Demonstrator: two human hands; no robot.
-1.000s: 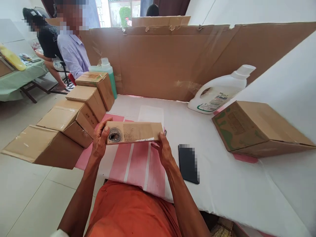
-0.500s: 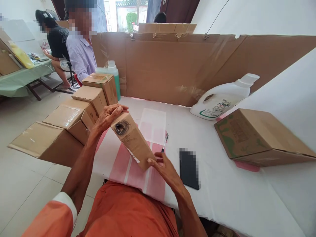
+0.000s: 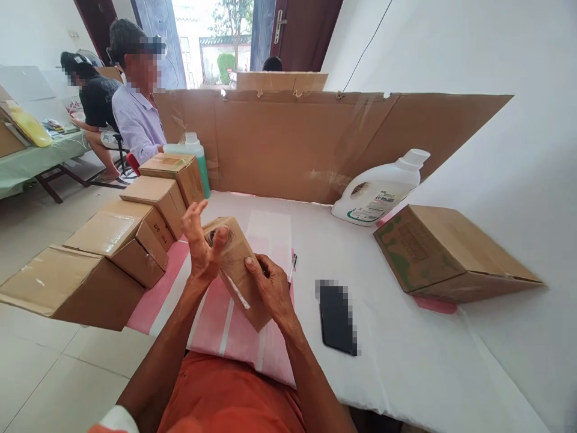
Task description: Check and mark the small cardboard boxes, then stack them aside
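Note:
A small brown cardboard box (image 3: 243,282) is tilted in front of me, with a dark scribbled ring near its upper end and a white label strip along one edge. My right hand (image 3: 270,285) grips its right side, thumb on the front face. Fingers spread and raised, my left hand (image 3: 202,246) is at the box's upper left; its thumb overlaps the dark ring, and whether it touches the box I cannot tell. Behind my right hand lies a pen (image 3: 294,262), partly hidden. Beneath the box is a pink-and-white striped cloth (image 3: 211,319).
Several cardboard boxes (image 3: 94,282) line the table's left side, with a green-liquid bottle (image 3: 202,165) behind them. A black phone (image 3: 338,319), a white jug (image 3: 378,189) and a larger box (image 3: 451,252) stand to the right. A cardboard partition (image 3: 279,141) spans the back. Two people sit at left.
My left hand has let go of the box's top and opened. My right hand has moved up the box's right side. The view has shifted slightly.

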